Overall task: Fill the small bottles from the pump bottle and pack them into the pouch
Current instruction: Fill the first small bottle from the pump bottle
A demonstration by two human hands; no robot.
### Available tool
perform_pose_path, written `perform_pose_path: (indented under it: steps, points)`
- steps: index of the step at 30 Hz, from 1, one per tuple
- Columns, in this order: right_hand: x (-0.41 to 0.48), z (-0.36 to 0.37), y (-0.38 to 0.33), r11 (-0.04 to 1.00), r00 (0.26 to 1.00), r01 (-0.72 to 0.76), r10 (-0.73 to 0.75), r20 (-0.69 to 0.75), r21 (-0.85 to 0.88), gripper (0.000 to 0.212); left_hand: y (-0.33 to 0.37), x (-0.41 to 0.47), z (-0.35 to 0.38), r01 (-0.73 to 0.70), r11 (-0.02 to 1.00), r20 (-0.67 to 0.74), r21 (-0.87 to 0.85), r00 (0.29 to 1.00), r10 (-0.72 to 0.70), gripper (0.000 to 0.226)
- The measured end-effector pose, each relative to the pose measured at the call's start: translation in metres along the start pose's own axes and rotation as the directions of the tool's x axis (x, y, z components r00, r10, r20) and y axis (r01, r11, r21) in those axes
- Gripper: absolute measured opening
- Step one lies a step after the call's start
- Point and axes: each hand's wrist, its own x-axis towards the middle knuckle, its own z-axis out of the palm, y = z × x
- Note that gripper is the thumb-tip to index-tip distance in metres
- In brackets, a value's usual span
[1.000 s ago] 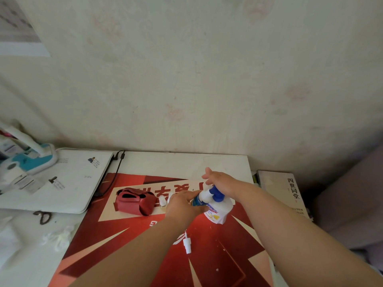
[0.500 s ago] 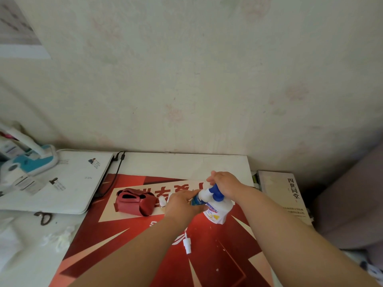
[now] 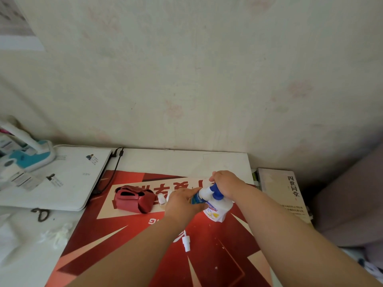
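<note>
Pump bottle (image 3: 217,211) upright, centre-right of frame. Right hand (image 3: 227,184) curled over its blue pump head. Left hand (image 3: 181,204) grips small bottle (image 3: 196,199), tilted at nozzle. Small bottle probably light, rigid, slick if wet: hold round body. Soft red pouch (image 3: 133,198) at left.

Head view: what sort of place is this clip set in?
Probably a home desk in a bedroom or study: a closed white laptop on the tabletop, a book at the right, and faded floral wallpaper behind.

A white laptop (image 3: 62,175) lies left of the red poster (image 3: 128,235), a book (image 3: 284,193) right.
</note>
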Motion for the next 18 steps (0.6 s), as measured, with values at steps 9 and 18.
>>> perform_pose_path:
  steps: [9, 18]
  points:
    - [0.0048, 0.0077, 0.0043, 1.0, 1.0, -0.002, 0.002, -0.005, -0.004, 0.051, -0.0039, -0.0004, 0.003, 0.024, 1.0, 0.001, -0.01, 1.0, -0.024, 0.05]
    - [0.002, 0.0068, 0.0044, 1.0, 0.999, 0.014, -0.014, -0.03, 0.006, 0.05, -0.0043, 0.0006, 0.0036, 0.005, 1.0, 0.007, -0.011, 1.0, -0.005, 0.049]
